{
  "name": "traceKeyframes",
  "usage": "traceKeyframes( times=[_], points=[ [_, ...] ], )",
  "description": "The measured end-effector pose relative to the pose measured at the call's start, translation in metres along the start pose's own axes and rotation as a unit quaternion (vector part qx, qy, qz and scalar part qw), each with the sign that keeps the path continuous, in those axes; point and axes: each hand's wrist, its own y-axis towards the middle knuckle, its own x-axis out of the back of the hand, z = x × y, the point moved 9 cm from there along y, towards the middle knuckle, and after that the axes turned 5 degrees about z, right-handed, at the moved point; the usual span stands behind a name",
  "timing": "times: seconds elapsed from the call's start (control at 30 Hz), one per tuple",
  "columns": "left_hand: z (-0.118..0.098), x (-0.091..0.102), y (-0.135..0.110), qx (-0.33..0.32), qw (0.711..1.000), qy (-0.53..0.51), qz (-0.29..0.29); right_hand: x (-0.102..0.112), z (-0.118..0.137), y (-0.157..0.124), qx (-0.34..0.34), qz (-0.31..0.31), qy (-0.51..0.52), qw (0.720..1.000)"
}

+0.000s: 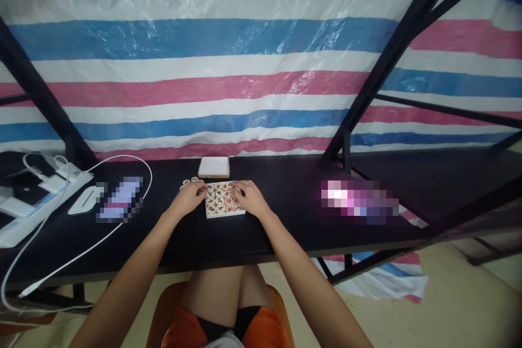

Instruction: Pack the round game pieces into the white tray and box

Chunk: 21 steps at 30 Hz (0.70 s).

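Note:
A white box (pixel 225 216) of round Chinese chess pieces stands on the black table, its pieces marked in black and red and set in rows. My left hand (pixel 191 198) lies at the box's left rim, fingers curved over the upper left pieces, thumb apart from the index finger. Over the upper right corner, my right hand (pixel 249 198) reaches with bent fingertips at the red-marked pieces, a gap showing between thumb and fingers. I see no piece held in either hand. Just beyond my left hand lie a few loose chess pieces (pixel 194 179), partly hidden by it.
Behind the box sits a white lid or smaller box (pixel 214 167). On the left are a power strip (pixel 49 190), a white cable (pixel 77 252), a white flat device (pixel 85 199) and a blurred phone-like item (pixel 121 199). A blurred glowing object (pixel 354 199) lies right. Black metal posts (pixel 362 98) flank the table.

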Motion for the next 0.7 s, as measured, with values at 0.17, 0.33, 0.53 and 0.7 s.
traceKeyframes(
  times=[0.17, 0.33, 0.53, 0.7],
  points=[
    [-0.001, 0.0, -0.001, 0.002, 1.0, -0.005, 0.002, -0.006, -0.011, -0.001, -0.03, 0.012, 0.007, 0.999],
    [-0.003, 0.0, 0.0, 0.003, 1.0, -0.001, 0.003, -0.011, -0.016, -0.002, -0.047, 0.032, 0.023, 0.998],
    [0.008, 0.011, -0.003, 0.03, 0.997, 0.077, -0.008, -0.001, -0.021, 0.0, -0.059, -0.007, 0.053, 0.997],
    [0.027, 0.021, -0.005, 0.054, 0.991, 0.121, -0.011, 0.007, -0.025, 0.0, -0.053, -0.031, 0.074, 0.995]
  ],
)
